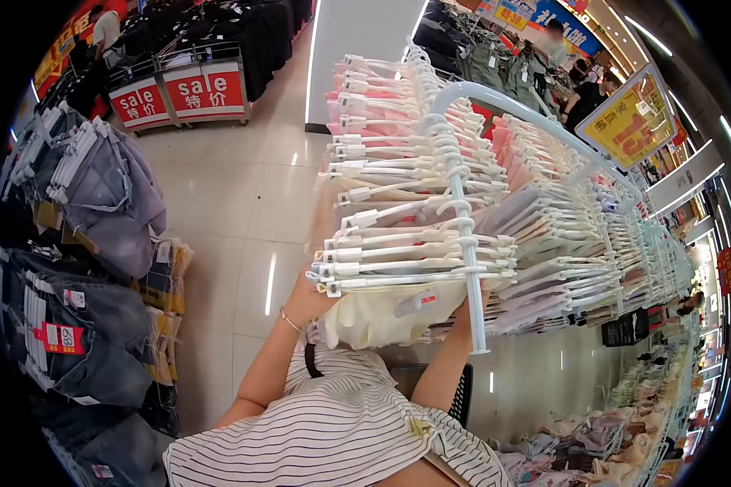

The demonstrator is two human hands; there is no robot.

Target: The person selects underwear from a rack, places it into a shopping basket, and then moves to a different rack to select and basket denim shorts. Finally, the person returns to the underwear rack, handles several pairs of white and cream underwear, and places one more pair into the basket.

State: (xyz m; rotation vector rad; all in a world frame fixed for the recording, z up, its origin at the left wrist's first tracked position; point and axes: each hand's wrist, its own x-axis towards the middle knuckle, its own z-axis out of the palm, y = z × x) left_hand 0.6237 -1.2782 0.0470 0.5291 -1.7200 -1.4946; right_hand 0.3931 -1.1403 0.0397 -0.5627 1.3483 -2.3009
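- Here's the rail [469,272], smooth, glossy, painted-looking metal.
- Along it, hangers [406,253] in smooth plastic with a slight sheen.
- Under its near end, a garment [382,315] of soft, matt cloth.
- Left of it, shiny, smooth floor tiles [252,191].
- Farther left, jeans [101,325], matt, rough-looking denim.

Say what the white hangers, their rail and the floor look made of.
Hangers: probably smooth plastic, by their moulded-looking shapes. Rail: likely metal with pale paint, given its glossy tube. Floor: polished tile, ceramic or stone, showing straight joints and bright reflections.
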